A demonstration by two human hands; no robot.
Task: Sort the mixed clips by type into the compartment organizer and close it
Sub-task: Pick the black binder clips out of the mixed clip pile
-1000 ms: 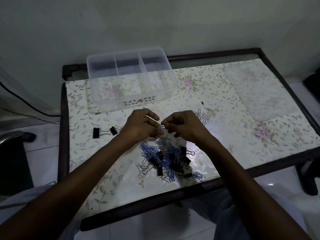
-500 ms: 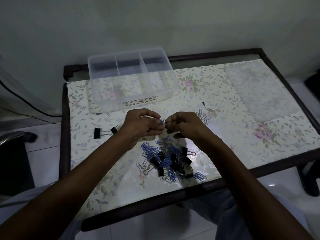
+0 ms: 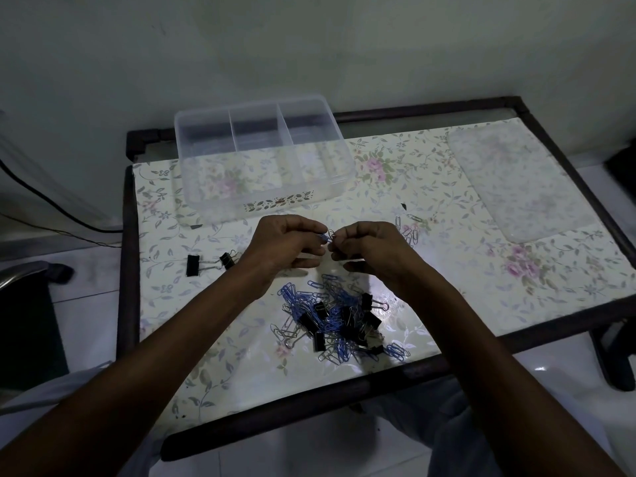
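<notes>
Fingertips of the left hand and right hand pinch linked blue and silver wire paperclips above the mixed clip pile. The clear three-compartment plastic organizer sits open behind; its label's writing is unreadable.

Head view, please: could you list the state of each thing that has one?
organizer: open, compartments look empty
lid: off, flat on table
mixed pile: unsorted
left hand: pinching linked paper clips
right hand: pinching the same clips
two binder clips: set aside
</notes>
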